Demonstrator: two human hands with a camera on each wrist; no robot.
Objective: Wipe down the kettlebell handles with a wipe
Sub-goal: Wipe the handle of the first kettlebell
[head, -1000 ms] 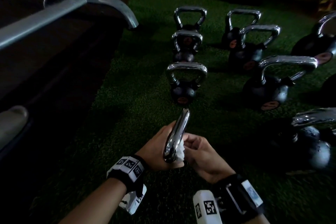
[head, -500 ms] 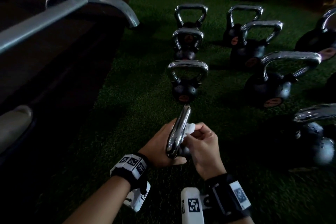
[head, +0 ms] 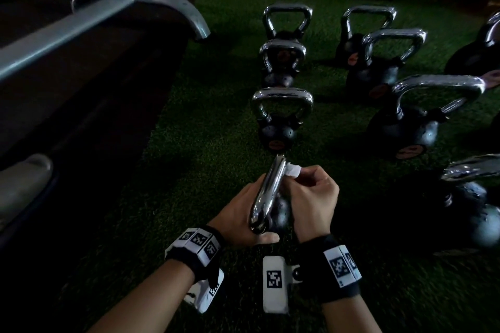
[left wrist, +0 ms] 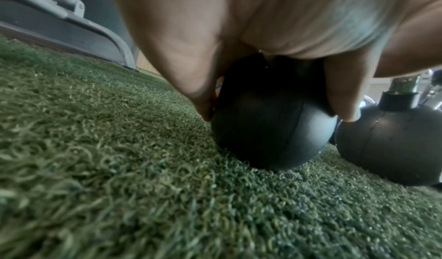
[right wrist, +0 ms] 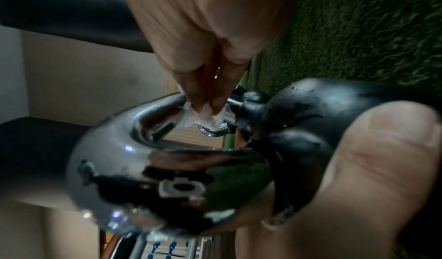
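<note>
Hands: left (head: 238,213) grips kettlebell (left wrist: 272,129); right (head: 311,197) pinches wipe (head: 293,170).

The right hand (head: 311,197) has carried the white wipe (head: 292,170) up the chrome kettlebell handle (head: 267,192) — from low beside its near end to high against its far end, where the fingertips (right wrist: 203,100) pinch it. The left hand (head: 238,213) has slid down — its thumb now lies below the handle's near bend.

bare forearms | black wristbands (head: 196,254) | white coded marker tags (head: 341,265)
</note>
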